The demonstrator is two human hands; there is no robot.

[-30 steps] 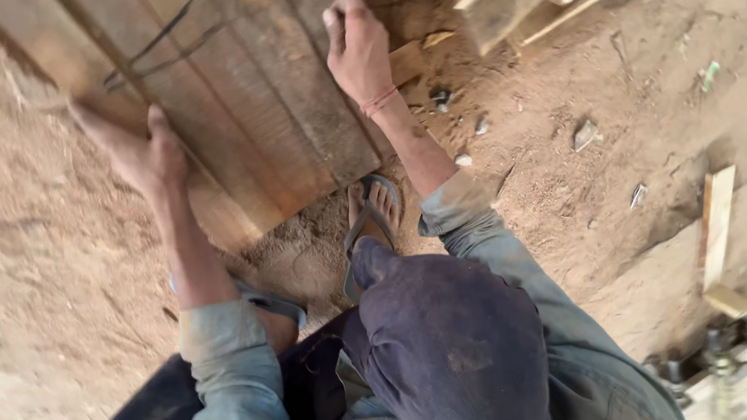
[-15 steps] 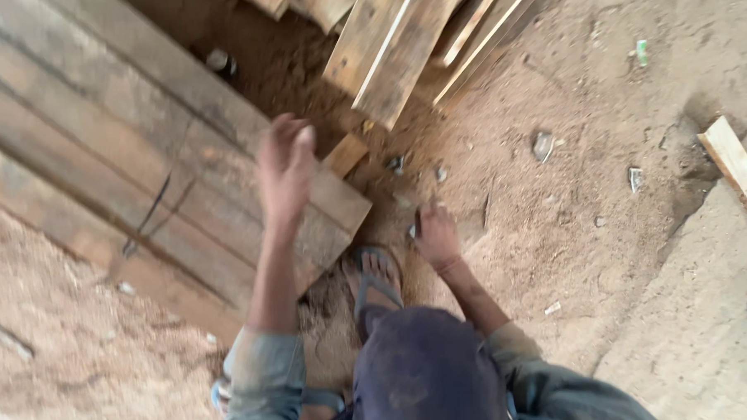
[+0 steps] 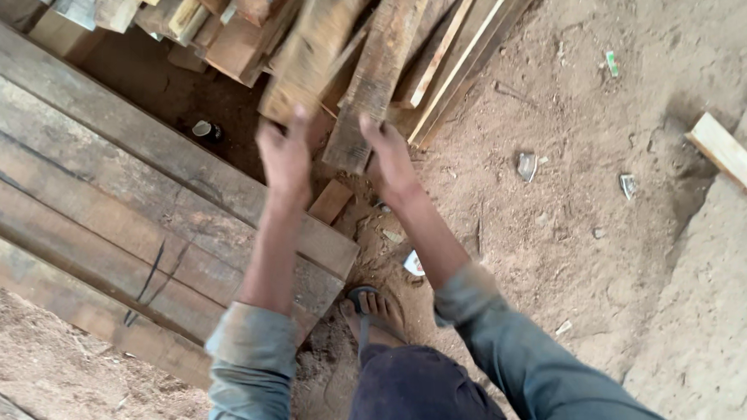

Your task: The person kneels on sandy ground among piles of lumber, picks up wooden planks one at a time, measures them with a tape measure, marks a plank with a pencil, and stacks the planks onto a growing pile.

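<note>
Left hand (image 3: pixel 282 151) grips a plank (image 3: pixel 314 50) end; right hand (image 3: pixel 388 156) clasps a second board (image 3: pixel 377 77). Both lie lifted just off the pile (image 3: pixel 459 41) beyond the fingers; neither is carried clear yet.

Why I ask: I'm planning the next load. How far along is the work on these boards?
Looks done: several wide planks lie flat, side by side, at the left. In hand: the left hand and right hand are at the near ends of two rough boards in the heap; blur hides whether they grip. Left, probably: the rest of that heap and the thin slats beside it.
</note>
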